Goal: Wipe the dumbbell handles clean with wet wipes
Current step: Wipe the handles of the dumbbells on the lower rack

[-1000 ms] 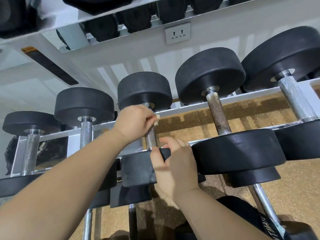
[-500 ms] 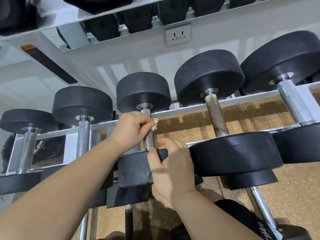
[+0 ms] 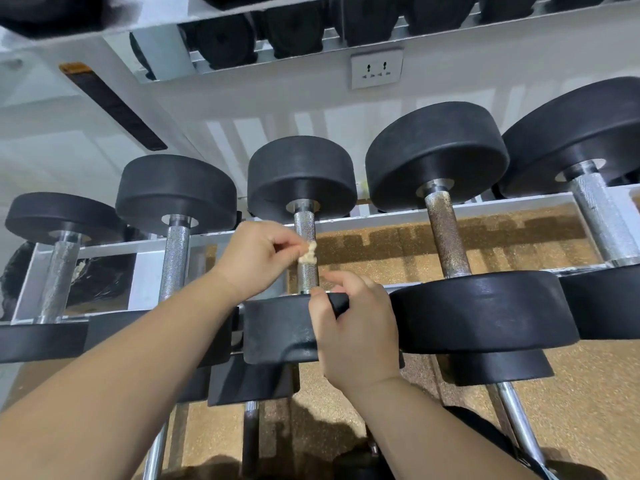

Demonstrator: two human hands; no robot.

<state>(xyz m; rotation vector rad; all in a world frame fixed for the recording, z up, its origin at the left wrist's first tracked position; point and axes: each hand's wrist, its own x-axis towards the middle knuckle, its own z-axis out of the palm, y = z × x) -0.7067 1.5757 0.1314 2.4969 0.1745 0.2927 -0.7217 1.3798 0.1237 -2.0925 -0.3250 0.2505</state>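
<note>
A row of black dumbbells lies on a white rack point(image 3: 381, 216). The middle dumbbell's knurled steel handle point(image 3: 304, 223) runs up from its near head point(image 3: 277, 327). My left hand point(image 3: 252, 258) pinches a small crumpled, soiled wet wipe point(image 3: 308, 252) against the middle of that handle. My right hand point(image 3: 356, 327) grips the top edge of the near head, fingers curled over it. The dumbbell to the right has a rusty brown handle point(image 3: 446, 237).
Further dumbbells lie left point(image 3: 176, 251) and far right point(image 3: 602, 216) on the same rack. A lower tier of dumbbells sits below point(image 3: 498, 368). An upper shelf holds black weights point(image 3: 225, 39). A wall socket point(image 3: 375, 67) is behind. Brown speckled floor point(image 3: 588, 393) shows beneath.
My left hand has slid down the middle handle and loosened, so the wipe now shows at the fingertips. My right hand stays on the near head.
</note>
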